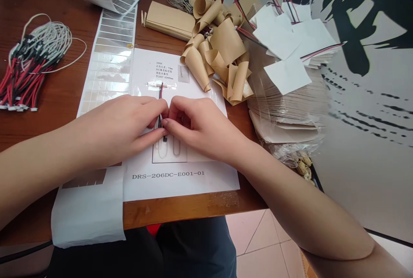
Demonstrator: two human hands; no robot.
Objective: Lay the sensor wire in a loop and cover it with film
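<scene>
Both my hands rest on a white template sheet point(180, 174) printed "DRS-206DC-E001-01". My left hand point(125, 123) and my right hand point(196, 125) meet fingertip to fingertip at the sheet's middle, fingers curled and pressed together. Between them runs a thin red and black wire point(160, 92), pinched by both hands and lying along the sheet. Its small dark tip point(165, 139) pokes out below my fingers, over two drawn loop outlines. What lies under the fingers is hidden.
A bundle of red, black and white wires point(29, 69) lies at the far left. A strip of clear labels point(109, 60) runs beside the sheet. Curled brown backing papers point(219, 58) pile behind; white squares with wires point(290, 41) stack at right. The table edge point(180, 209) is near.
</scene>
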